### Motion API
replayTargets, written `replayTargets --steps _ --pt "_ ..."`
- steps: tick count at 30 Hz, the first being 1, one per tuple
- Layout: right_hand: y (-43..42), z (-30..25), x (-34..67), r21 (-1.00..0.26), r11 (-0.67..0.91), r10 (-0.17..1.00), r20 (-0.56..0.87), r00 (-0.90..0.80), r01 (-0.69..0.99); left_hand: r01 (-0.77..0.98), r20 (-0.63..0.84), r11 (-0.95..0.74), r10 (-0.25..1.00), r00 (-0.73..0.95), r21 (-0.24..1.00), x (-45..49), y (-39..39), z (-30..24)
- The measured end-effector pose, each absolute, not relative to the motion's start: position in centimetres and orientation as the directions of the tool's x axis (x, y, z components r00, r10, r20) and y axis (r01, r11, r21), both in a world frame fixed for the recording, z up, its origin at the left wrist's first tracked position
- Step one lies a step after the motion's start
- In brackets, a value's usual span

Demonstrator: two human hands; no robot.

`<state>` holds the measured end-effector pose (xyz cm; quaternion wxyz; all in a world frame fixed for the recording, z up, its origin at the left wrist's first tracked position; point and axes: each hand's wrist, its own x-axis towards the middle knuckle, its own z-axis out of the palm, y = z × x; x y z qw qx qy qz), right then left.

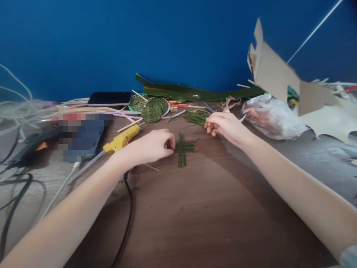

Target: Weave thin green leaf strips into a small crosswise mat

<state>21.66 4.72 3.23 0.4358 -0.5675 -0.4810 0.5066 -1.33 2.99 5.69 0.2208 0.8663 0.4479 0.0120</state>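
Observation:
On the brown table lies a small cross-shaped weave of green leaf strips [182, 150], flat, with strips crossing at its middle. The curled fingers of my left hand [158, 145] pinch its left end, and the fingertips partly hide that end. Farther back, my right hand [223, 125] has its thumb and fingers closed at the right end of a loose bundle of green leaf strips [195, 117]. How many strips it grips cannot be made out. Behind the weave, a round woven green disc [152, 111] leans on other round woven pieces.
A yellow glue gun [122, 139] lies beside my left forearm, its black cord [128, 219] running forward. Two phones, one dark [110, 98], lie at left among cables. Long green leaves [192, 93] line the blue wall. A plastic bag [275, 117] and cut cardboard [279, 76] stand right.

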Motion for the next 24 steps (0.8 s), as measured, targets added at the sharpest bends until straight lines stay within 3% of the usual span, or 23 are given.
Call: replayTargets --steps 5,15,24 --pt "4.8 3.6 22.4 -0.948 -0.226 0.964 -0.251 -0.088 0.226 0.787 -0.139 -0.471 0.817 0.559 0.398 -1.9 3.5 5.4" --pt "4.9 2.5 20.7 -0.952 -0.167 0.983 -0.180 -0.029 0.255 0.751 0.115 -0.469 0.873 0.473 0.466 0.2 3.3 2.6" --pt "4.5 2.9 19.8 -0.929 -0.134 0.990 -0.143 -0.002 0.344 0.757 0.098 -0.469 0.871 0.481 0.456 0.8 3.5 1.6"
